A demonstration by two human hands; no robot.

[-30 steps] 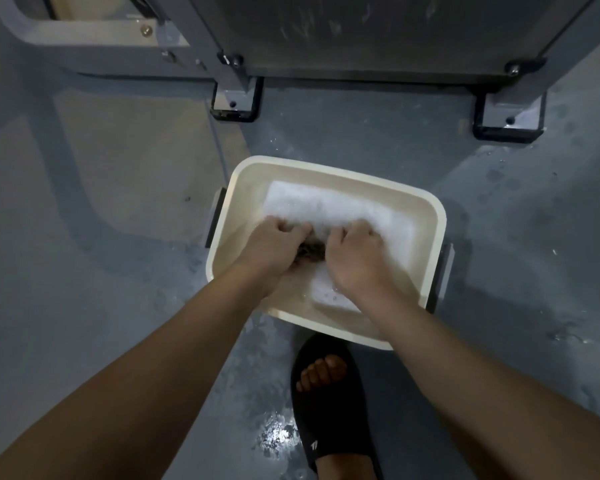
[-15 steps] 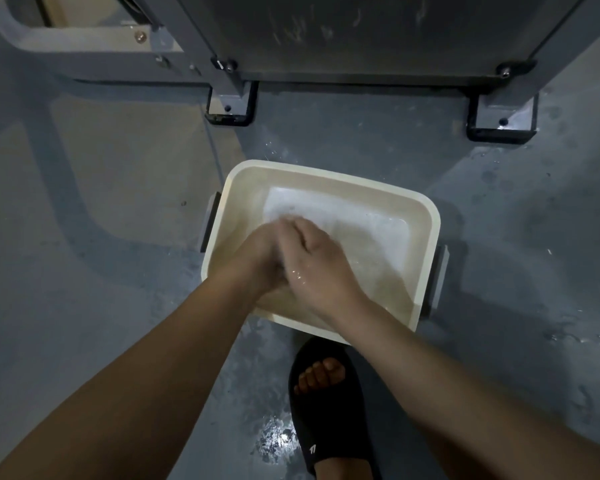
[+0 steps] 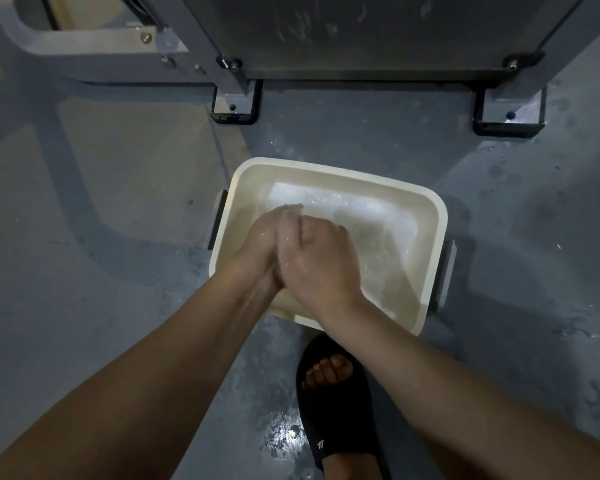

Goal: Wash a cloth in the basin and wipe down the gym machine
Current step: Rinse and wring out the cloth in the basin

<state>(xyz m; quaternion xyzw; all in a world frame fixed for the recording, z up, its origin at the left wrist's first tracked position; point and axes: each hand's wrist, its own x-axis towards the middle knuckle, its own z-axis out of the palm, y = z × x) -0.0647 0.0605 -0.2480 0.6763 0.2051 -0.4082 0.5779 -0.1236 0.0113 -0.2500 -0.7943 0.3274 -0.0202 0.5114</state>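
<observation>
Scrubbing over cream rectangular plastic basin (image 3: 433,216) | right hand (image 3: 317,252) clasps left hand (image 3: 257,247), seemingly wringing | cloth hidden, grip unclear

Basin (image 3: 435,216): cream, rectangular, rounded corners, grey side handles; stands on the floor at centre, holding shallow soapy water. Gym machine (image 3: 378,32): grey metal frame and dark panel at the far edge, on two bolted feet. Cloth: hidden, not discernible.

Basin (image 3: 430,216) cream plastic, smooth; machine frame (image 3: 101,43) painted metal (matt grey); floor (image 3: 84,271) wet-glossy patches.
</observation>
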